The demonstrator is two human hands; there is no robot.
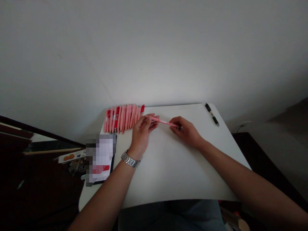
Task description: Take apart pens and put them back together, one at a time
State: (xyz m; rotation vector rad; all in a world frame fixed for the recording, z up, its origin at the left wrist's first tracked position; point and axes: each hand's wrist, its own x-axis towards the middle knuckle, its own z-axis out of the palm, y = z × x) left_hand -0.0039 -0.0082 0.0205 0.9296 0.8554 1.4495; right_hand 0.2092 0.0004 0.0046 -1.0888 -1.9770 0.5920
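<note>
A pink pen [163, 121] with a small white label spans the gap between my hands, above the white table. My left hand [142, 130] grips one end between thumb and fingers; a metal-band watch is on that wrist. The other end sits in the pinched fingers of my right hand [186, 130], which partly hide it. Just beyond my left hand, a row of pink pens [122, 118] lies side by side at the table's back left, with a few red ones among them.
A black pen with a clear middle [212, 114] lies at the back right of the white table [168, 173]. At the left edge rests a dark-edged device [106, 160], its screen blurred out. The wall [154, 57] rises behind the table.
</note>
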